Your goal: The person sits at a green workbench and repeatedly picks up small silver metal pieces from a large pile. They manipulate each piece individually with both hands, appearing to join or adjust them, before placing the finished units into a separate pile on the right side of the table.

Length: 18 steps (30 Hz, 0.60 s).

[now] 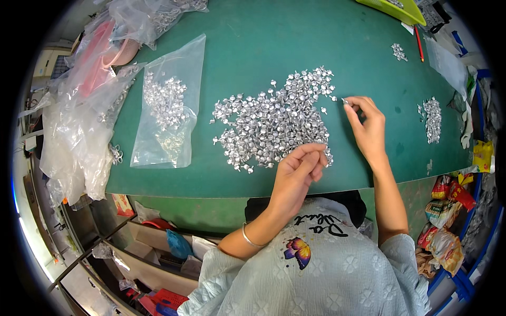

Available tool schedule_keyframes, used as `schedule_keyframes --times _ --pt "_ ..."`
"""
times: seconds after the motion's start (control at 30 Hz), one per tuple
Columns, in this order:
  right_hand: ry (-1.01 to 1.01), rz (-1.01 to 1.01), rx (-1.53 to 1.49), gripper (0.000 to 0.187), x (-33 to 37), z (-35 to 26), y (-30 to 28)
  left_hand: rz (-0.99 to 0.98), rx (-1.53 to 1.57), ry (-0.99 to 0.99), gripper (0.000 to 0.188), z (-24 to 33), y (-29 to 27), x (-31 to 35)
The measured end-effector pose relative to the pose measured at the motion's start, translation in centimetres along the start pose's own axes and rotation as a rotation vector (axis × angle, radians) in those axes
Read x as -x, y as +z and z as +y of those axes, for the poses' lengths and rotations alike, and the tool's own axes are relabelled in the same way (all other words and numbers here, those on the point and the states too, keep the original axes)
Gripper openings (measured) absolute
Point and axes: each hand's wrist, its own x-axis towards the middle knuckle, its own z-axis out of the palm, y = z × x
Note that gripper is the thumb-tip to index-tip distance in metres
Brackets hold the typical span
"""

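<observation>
A broad pile of small silvery metal pieces (274,124), each with a round head and a short stem, covers the middle of the green table (242,42). My left hand (299,171) is at the pile's near right edge, its fingers curled and pressed together; what they hold, if anything, is hidden. Right of the pile, my right hand (368,129) pinches one small metal piece (344,101) between thumb and forefinger. A few single pieces lie just left of those fingertips.
Left of the pile lies a clear plastic bag (184,63) with more metal pieces. Larger plastic bags (74,137) and a pink basket (125,53) crowd the left edge. To the right are two small heaps (433,121), a red pencil (419,45) and a yellow-green tray (395,10).
</observation>
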Motion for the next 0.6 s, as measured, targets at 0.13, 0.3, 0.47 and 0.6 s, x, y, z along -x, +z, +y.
schedule_keyframes --times 0.13,0.3,0.47,0.6 --pt "0.403 -0.223 -0.753 0.014 2.9 -3.3 -2.1 0.054 -0.240 0.188 0.028 0.2 1.0 -0.6" --pt "0.433 -0.411 -1.088 0.016 5.2 -4.9 -3.4 -0.059 -0.411 0.317 0.029 0.6 1.6 -0.4" --pt "0.367 -0.413 -1.126 0.017 5.8 -5.4 -4.0 -0.139 -0.470 0.339 0.022 1.1 2.0 -0.1" --pt "0.333 -0.374 -1.083 0.014 6.1 -6.0 -4.2 -0.130 -0.465 0.332 0.020 1.1 2.1 0.3"
